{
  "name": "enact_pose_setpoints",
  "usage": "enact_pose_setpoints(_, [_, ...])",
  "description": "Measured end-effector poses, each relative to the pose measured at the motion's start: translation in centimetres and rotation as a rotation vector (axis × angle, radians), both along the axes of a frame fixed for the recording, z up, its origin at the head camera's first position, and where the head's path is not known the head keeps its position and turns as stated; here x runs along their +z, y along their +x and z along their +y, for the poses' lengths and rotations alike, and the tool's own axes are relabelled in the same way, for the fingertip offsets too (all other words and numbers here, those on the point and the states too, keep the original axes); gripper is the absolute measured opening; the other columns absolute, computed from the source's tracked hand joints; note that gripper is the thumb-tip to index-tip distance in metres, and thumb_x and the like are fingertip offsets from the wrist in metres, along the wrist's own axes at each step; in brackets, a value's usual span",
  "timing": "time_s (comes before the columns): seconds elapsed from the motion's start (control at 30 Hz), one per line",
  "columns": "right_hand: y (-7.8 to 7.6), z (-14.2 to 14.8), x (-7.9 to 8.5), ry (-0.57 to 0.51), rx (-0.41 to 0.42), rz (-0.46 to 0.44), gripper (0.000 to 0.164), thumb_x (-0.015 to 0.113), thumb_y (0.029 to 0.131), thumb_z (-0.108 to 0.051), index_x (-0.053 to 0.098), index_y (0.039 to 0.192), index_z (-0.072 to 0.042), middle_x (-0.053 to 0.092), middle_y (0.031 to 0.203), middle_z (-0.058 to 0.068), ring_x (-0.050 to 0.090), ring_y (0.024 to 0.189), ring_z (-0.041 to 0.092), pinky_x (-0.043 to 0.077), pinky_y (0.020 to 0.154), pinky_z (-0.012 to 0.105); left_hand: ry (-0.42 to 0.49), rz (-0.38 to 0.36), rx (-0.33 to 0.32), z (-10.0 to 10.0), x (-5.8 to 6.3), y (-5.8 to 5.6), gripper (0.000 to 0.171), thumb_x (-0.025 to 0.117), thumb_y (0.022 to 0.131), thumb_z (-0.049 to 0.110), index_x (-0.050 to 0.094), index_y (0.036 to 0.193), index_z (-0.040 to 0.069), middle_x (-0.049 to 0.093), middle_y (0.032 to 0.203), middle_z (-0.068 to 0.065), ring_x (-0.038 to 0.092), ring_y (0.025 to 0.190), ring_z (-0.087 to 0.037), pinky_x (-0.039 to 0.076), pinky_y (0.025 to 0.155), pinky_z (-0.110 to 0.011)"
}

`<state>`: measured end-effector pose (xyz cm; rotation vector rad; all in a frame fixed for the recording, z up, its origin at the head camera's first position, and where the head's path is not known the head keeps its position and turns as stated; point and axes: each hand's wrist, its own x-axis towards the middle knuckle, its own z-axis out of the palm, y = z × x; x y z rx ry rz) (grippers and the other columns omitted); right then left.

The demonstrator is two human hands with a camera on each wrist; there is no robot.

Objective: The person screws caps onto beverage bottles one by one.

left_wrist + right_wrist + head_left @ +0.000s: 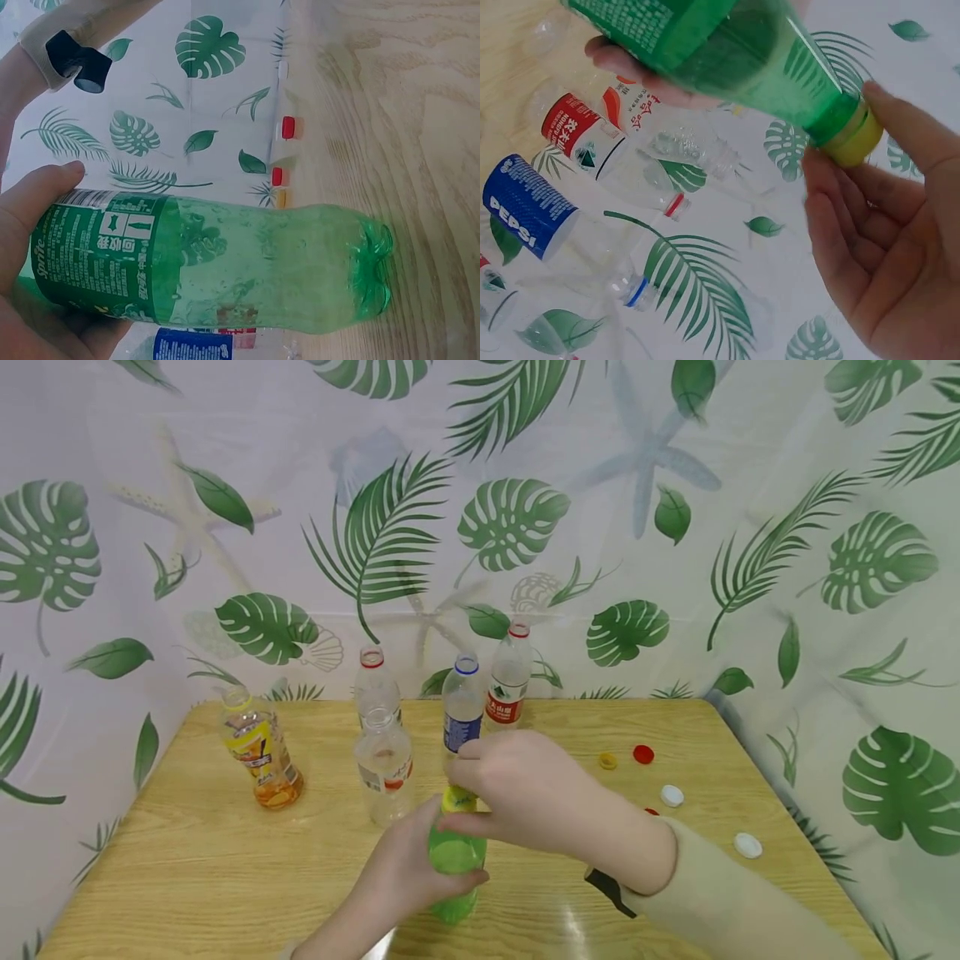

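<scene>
A green Sprite bottle [455,853] stands upright close over the wooden table, in front of the other bottles. My left hand [408,864] grips it round its labelled middle, with the thumb across the front. In the left wrist view the bottle's clear green base [367,266] shows beside the wood. My right hand [525,789] is over the top of the bottle. Its thumb and fingers pinch the yellow cap [855,136], which sits on the bottle's neck in the right wrist view.
Behind stand capless bottles: one with some orange drink [277,785], a Pepsi bottle [462,727], a red-labelled bottle [506,693] and two other clear ones. Loose caps lie at the right: a yellow cap [607,761], a red cap [642,754], a white cap [747,845] and others. A leaf-patterned curtain [420,527] surrounds the table.
</scene>
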<state>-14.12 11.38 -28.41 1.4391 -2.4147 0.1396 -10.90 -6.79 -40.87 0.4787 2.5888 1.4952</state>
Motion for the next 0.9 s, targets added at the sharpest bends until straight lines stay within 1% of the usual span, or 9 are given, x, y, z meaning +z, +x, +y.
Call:
enact_pose_setpoints(0.1, [-0.4, 0.7, 0.2, 0.005, 0.073, -0.133, 0.025, 0.089, 0.087, -0.036, 0.077, 0.095, -0.015, 0.069, 0.088, -0.007, 0.063, 0.077, 0.006, 0.055, 0.071, 0.018, 0.005, -0.002, -0.011, 0.0, -0.1, 0.0, 0.065, 0.096, 0.078, 0.029, 0.062, 0.130, 0.013, 0.075, 0.108, -0.002, 0.071, 0.093, -0.018, 0.059, 0.075, -0.027])
enact_pose_setpoints(0.13, [-0.6, 0.9, 0.3, 0.012, 0.093, -0.172, 0.025, 0.088, 0.089, -0.033, 0.078, 0.102, -0.014, 0.071, 0.094, -0.006, 0.066, 0.083, 0.007, 0.058, 0.077, 0.020, 0.014, -0.007, -0.016, 0.0, -0.1, 0.0, 0.064, 0.096, 0.078, 0.028, 0.062, 0.129, 0.014, 0.075, 0.107, -0.002, 0.071, 0.093, -0.019, 0.059, 0.075, -0.027])
enact_pose_setpoints(0.2, [-0.8, 1.1, 0.5, 0.033, 0.119, -0.230, 0.026, 0.087, 0.090, -0.029, 0.079, 0.109, -0.013, 0.072, 0.100, -0.005, 0.067, 0.089, 0.008, 0.059, 0.083, 0.022, 0.027, -0.002, -0.020, 0.0, -0.2, 0.1, 0.062, 0.096, 0.078, 0.026, 0.062, 0.127, 0.013, 0.076, 0.105, -0.003, 0.072, 0.091, -0.020, 0.060, 0.074, -0.027])
enact_pose_setpoints(0.3, [-1.1, 1.2, 0.7, 0.040, 0.139, -0.291, 0.026, 0.087, 0.091, -0.026, 0.079, 0.111, -0.013, 0.072, 0.102, -0.005, 0.067, 0.091, 0.008, 0.059, 0.084, 0.021, 0.028, 0.007, -0.023, 0.0, -0.2, 0.1, 0.062, 0.096, 0.078, 0.025, 0.062, 0.128, 0.012, 0.076, 0.104, -0.003, 0.072, 0.089, -0.018, 0.059, 0.074, -0.025])
enact_pose_setpoints(0.37, [-1.2, 1.2, 0.8, 0.042, 0.137, -0.305, 0.024, 0.087, 0.090, -0.026, 0.079, 0.109, -0.014, 0.071, 0.099, -0.005, 0.066, 0.088, 0.007, 0.058, 0.083, 0.020, 0.025, 0.009, -0.024, 0.1, -0.2, 0.1, 0.063, 0.096, 0.078, 0.025, 0.062, 0.129, 0.011, 0.075, 0.103, -0.001, 0.071, 0.089, -0.015, 0.059, 0.074, -0.024])
enact_pose_setpoints(0.53, [-1.1, 0.8, 0.9, 0.066, 0.082, -0.251, 0.023, 0.089, 0.087, -0.032, 0.077, 0.098, -0.016, 0.068, 0.087, -0.008, 0.060, 0.076, 0.003, 0.052, 0.070, 0.016, 0.005, 0.010, -0.018, 0.1, -0.1, 0.1, 0.065, 0.096, 0.077, 0.027, 0.062, 0.130, 0.012, 0.075, 0.104, 0.000, 0.069, 0.087, -0.011, 0.058, 0.073, -0.023])
enact_pose_setpoints(0.63, [-0.8, 0.5, 0.9, 0.078, 0.027, -0.209, 0.025, 0.089, 0.087, -0.038, 0.075, 0.090, -0.017, 0.065, 0.080, -0.009, 0.055, 0.068, 0.001, 0.046, 0.063, 0.014, -0.002, 0.004, -0.009, 0.1, -0.1, 0.1, 0.065, 0.096, 0.077, 0.028, 0.062, 0.130, 0.013, 0.075, 0.104, -0.001, 0.069, 0.087, -0.012, 0.057, 0.072, -0.024])
enact_pose_setpoints(0.8, [-0.2, -0.2, 0.8, 0.078, -0.065, -0.120, 0.038, 0.089, 0.084, -0.045, 0.064, 0.075, -0.018, 0.056, 0.068, -0.010, 0.046, 0.057, 0.002, 0.036, 0.053, 0.015, 0.003, -0.010, -0.002, 0.1, 0.0, 0.1, 0.065, 0.096, 0.077, 0.029, 0.062, 0.129, 0.013, 0.075, 0.105, -0.003, 0.069, 0.088, -0.018, 0.057, 0.071, -0.025])
enact_pose_setpoints(0.9, [0.2, -0.6, 0.5, 0.088, -0.115, -0.045, 0.045, 0.088, 0.084, -0.047, 0.057, 0.070, -0.018, 0.048, 0.061, -0.011, 0.040, 0.053, 0.004, 0.029, 0.050, 0.017, 0.005, -0.006, -0.002, 0.1, 0.0, 0.2, 0.064, 0.096, 0.077, 0.027, 0.062, 0.129, 0.011, 0.075, 0.106, -0.005, 0.070, 0.089, -0.019, 0.056, 0.071, -0.024])
